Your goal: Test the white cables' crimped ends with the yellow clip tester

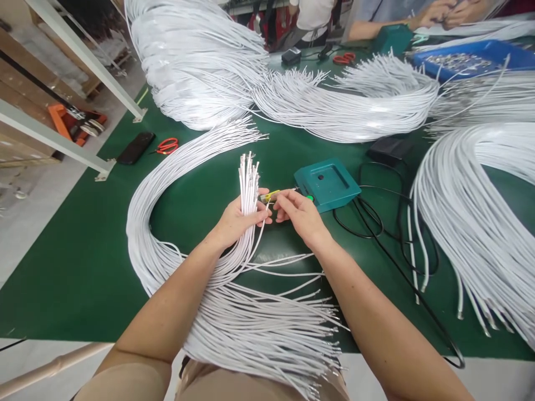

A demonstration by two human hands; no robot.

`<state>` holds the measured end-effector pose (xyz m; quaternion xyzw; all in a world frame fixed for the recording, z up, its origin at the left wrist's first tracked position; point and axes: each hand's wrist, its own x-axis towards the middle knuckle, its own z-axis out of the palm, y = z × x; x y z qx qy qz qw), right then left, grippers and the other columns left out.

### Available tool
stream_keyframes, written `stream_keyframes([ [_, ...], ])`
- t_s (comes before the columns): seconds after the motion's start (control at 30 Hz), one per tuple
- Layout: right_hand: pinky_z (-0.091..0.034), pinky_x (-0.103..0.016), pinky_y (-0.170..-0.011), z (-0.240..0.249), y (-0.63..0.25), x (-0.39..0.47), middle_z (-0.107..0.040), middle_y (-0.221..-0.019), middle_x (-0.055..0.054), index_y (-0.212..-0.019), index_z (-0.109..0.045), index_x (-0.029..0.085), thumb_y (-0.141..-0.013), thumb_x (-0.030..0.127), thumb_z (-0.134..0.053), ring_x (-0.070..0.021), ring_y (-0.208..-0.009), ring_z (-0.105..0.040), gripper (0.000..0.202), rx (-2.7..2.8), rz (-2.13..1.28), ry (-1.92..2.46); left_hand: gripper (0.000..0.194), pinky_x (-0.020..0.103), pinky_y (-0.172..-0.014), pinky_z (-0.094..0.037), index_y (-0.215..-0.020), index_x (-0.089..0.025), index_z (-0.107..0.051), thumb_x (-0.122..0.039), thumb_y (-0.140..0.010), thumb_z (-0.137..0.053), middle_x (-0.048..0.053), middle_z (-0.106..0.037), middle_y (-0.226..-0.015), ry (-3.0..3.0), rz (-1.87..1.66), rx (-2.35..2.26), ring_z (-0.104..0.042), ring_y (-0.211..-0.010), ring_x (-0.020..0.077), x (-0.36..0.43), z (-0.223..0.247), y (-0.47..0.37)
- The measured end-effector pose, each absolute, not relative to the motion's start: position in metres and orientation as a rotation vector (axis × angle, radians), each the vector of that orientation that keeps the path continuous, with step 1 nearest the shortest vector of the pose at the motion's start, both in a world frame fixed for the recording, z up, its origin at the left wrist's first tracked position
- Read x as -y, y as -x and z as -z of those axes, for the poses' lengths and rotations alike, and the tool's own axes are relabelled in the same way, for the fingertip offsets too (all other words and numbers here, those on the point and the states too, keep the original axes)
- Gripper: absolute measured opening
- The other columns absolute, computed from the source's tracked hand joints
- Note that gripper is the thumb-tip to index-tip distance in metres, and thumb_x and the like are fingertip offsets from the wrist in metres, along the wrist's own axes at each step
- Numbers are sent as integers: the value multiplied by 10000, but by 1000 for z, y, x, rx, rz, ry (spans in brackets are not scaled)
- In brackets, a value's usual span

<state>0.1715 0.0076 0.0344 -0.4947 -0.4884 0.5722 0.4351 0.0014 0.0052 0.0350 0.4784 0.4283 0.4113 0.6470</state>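
Note:
My left hand is closed round an upright bundle of white wires, whose cut ends stand above the fingers. One single wire bends away from the bundle, its tip between my two hands. My right hand is pinched beside that tip; what its fingertips hold is too small to make out. Just behind the fingers is a small yellow piece, near a teal box-shaped device with a green button. The bundle's long wires curve over the table, and many loose ends lie across my lap.
Large wire coils and further bundles lie at the back; more wires hang at right. A black cable, adapter, phone, red-handled scissors and blue tray are around. A co-worker's hands show behind.

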Motion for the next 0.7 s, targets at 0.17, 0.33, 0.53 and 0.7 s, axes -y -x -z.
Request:
stream_keyframes([
  [0.17, -489, -280, -721, -30, -165, -4, -628, -774, -19, -810, -620, 173, -845, 352, -545, -133, -722, -574, 197, 1389, -1271, 1127, 508, 302, -770, -542, -1172, -200, -589, -215, -692, -754, -26, -597, -775, -1034, -930, -921, -614, -634, 87, -7, -34, -1],
  [0.33, -442, -293, -758, -25, -166, -1, -629, -832, -68, -828, -603, 175, -923, 247, -414, -171, -796, -557, 223, 1881, -558, 1225, 431, 244, -714, -535, -1080, -162, -645, -179, -667, -769, 11, -630, -812, -904, -817, -908, -648, -691, 110, -12, -34, 0],
  [0.53, -390, -323, -791, -31, -172, -6, -612, -831, -95, -849, -621, 165, -950, 201, -323, -209, -815, -518, 317, 2342, 49, 1234, 436, 226, -734, -530, -1069, -162, -630, -130, -657, -769, -13, -622, -785, -798, -832, -915, -618, -620, 58, -18, -28, 1],
  [0.7, -318, -376, -932, -41, -179, -23, -648, -1050, -125, -1072, -595, 140, -908, 144, -378, -250, -997, -511, 272, 2368, 206, 1360, 435, 253, -721, -530, -1068, -156, -607, -137, -661, -759, -25, -591, -752, -862, -921, -967, -648, -669, 97, -22, -23, 1],
])
